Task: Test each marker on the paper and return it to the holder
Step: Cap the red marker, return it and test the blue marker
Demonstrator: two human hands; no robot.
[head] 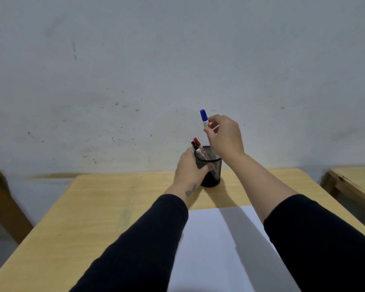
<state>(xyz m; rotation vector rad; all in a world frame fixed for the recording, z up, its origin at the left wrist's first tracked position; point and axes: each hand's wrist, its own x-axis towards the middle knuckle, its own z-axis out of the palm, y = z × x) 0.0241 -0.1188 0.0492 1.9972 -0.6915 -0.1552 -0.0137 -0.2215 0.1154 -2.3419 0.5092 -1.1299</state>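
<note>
Blue-capped marker [204, 119] pinched upright in right hand [224, 135], above black mesh holder [211, 168]. Left hand [191, 167] wrapped around holder, red-capped markers [197, 146] just above its fingers. White paper [223, 249] well below both grips, on wooden table [105, 207].

Three markers show: one blue-capped marker [204, 118] pinched in the right hand's [226, 137] fingers [209, 133], and two more below those fingers, a red-capped marker [196, 142] and a dark-capped marker [194, 146], though the mesh may hide others. One holder [214, 165] stands wrapped by the left hand's [190, 167] fingers. One paper [219, 249] lies nearer the person than both hands. Two hands, two dark sleeves [135, 245]. One tabletop [93, 207] carries these; parts of two further tables [356, 182] flank it.
</note>
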